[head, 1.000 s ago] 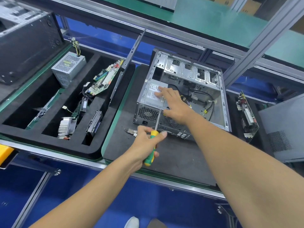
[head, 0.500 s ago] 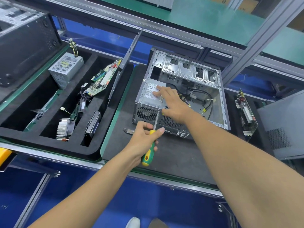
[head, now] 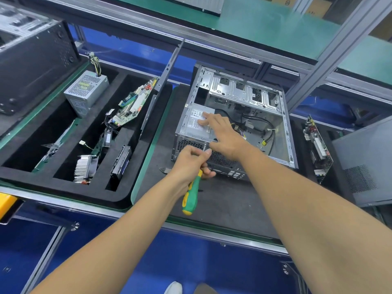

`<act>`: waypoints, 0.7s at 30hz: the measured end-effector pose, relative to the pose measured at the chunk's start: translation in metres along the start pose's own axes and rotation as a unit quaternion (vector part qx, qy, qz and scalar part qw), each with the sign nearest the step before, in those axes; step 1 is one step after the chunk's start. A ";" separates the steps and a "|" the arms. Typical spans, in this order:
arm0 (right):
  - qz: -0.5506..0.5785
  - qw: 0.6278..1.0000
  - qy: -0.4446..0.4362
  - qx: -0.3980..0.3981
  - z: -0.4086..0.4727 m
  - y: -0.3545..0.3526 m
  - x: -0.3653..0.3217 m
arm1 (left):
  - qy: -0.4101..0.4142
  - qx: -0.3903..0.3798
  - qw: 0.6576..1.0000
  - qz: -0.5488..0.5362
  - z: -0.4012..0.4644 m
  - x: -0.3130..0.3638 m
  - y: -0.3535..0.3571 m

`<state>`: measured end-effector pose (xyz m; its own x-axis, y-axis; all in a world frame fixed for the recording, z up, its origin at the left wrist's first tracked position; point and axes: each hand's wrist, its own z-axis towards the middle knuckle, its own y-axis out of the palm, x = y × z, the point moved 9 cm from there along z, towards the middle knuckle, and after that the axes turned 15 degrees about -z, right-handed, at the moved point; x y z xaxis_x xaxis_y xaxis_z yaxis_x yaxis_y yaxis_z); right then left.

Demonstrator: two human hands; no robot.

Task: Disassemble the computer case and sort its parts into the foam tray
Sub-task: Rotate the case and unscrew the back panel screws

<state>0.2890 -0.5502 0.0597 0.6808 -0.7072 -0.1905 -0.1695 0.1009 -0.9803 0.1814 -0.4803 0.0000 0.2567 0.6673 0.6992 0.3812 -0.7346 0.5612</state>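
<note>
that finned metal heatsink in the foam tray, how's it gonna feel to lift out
The finned silver metal heatsink is probably heavy for its size, being a dense block of metal fins. The thin fins look likely to bend or scrape fingers, so gripping its sides seems safer. A thin wire with a white plug lies beside it in the black foam tray and might snag.

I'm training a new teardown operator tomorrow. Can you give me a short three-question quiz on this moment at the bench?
1. True or false: the left hand holds a screwdriver with a green and yellow handle.
2. Where does the right hand rest?
A. on the foam tray
B. on the power supply inside the computer case
C. on the heatsink
3. Fill in: the grey power supply unit already in the foam tray has loose ____ sticking up from it.

Key: 1 true; 2 B; 3 wires
</note>
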 end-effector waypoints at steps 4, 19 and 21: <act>0.004 1.000 0.001 -0.002 0.001 0.000 0.001 | -0.017 -0.017 0.999 0.020 0.007 -0.003 0.005; -0.003 1.000 0.004 0.001 0.001 0.001 0.001 | 0.019 0.047 0.999 -0.009 0.016 -0.007 0.001; -0.003 1.000 0.004 0.001 0.001 0.000 0.000 | 0.013 0.042 0.999 -0.020 0.016 -0.009 0.002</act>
<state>0.2895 -0.5501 0.0591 0.6759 -0.7135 -0.1847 -0.1646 0.0982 -0.9815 0.1937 -0.4857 -0.0126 0.2163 0.6922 0.6886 0.4636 -0.6935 0.5515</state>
